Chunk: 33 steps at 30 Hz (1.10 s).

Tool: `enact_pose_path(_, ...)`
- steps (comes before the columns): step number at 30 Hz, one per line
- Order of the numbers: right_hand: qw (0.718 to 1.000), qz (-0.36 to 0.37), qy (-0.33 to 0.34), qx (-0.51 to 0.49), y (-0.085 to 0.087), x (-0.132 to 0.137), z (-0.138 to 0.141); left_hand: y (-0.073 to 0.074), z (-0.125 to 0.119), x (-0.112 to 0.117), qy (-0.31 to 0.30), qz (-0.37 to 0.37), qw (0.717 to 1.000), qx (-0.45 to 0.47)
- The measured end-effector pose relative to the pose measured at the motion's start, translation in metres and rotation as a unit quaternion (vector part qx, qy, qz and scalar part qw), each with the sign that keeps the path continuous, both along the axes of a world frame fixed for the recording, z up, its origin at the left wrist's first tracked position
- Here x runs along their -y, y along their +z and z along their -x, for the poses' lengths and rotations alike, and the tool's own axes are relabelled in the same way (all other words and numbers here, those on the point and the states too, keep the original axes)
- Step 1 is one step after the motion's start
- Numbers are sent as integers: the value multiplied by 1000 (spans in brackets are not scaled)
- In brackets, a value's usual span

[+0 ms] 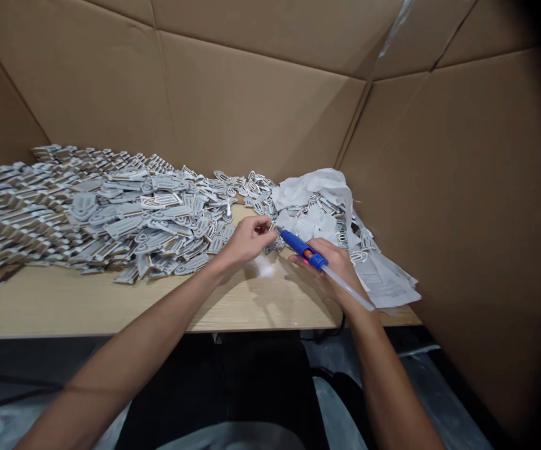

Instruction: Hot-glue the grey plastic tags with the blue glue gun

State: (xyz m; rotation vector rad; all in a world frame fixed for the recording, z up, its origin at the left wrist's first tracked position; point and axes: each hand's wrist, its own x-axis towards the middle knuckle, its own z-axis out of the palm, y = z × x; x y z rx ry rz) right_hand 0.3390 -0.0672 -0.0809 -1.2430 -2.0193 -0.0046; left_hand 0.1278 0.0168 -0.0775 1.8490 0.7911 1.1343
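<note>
My right hand (329,265) is wrapped round a blue hot glue gun (296,245), and a clear glue stick (349,288) sticks out of its rear end. The gun's nozzle points up and left, close to the fingertips of my left hand (250,237). Those fingers are pinched on a small pale piece, mostly hidden, whose kind I cannot make out. Left of my hands lies a big heap of flat grey-and-white pieces (158,212) with pointed outlines and wooden-brown edges.
Interlocked rows of the same pieces (12,212) are stacked at the left. White paper sheets (317,187) lie over more pieces at the right, with printed sheets (387,281) beside them. Cardboard walls (252,100) enclose the back and sides of the wooden table (87,306).
</note>
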Motion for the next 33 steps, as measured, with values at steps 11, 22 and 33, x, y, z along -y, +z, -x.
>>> enact_pose_path(11, 1000, -28, 6, 12, 0, 0, 1, -2, 0, 2, 5, -14, 1000, -2)
enact_pose_path(22, 1000, -26, -1, 16, 1, 1, 2, -1, 0, 1, 13, -29, 999, -17)
enact_pose_path(33, 1000, -11, -10, 12, 1, 2, 4, 2, 2, 5, 32, -82, 995, -46)
